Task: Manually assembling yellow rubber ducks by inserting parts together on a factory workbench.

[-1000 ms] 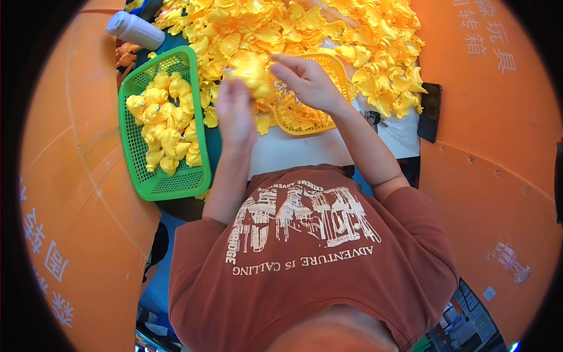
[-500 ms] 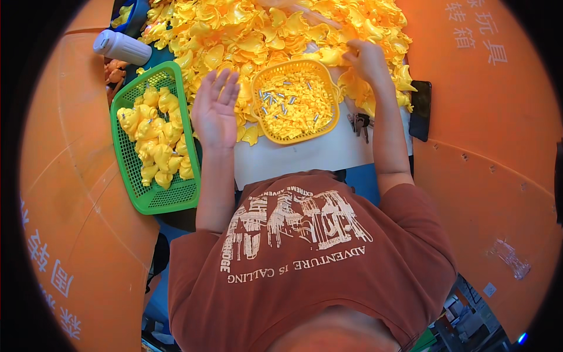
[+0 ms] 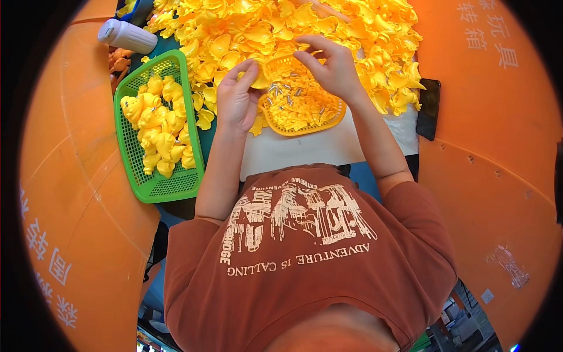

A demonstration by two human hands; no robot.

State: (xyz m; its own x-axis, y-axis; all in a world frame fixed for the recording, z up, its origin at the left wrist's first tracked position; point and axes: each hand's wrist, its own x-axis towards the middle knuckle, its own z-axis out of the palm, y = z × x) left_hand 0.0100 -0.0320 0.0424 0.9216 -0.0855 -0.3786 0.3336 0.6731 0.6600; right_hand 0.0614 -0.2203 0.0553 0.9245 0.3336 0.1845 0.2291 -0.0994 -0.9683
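My left hand (image 3: 237, 97) is closed, thumb against fingers, on a curved yellow plastic shell piece (image 3: 258, 76) at the left rim of a yellow basket (image 3: 305, 132). Over that basket's far right side hovers my right hand (image 3: 333, 67), its thumb and forefinger apart with nothing visible between them. Inside the basket lie many small yellow pieces (image 3: 305, 114) and several short silver metal cylinders (image 3: 289, 101). Beyond both hands spreads a large heap of glossy yellow shell pieces (image 3: 246, 29).
A green basket (image 3: 193, 141) at the left holds several yellow figures (image 3: 161, 132). Behind it lies a white bottle (image 3: 127, 35). A dark phone-like slab (image 3: 428, 110) rests by the right orange panel (image 3: 492, 135). Another orange panel (image 3: 76, 141) bounds the left side.
My left hand went from open and palm up to closed on a yellow shell piece, moving right. My right hand moved left from the heap to over the yellow basket.
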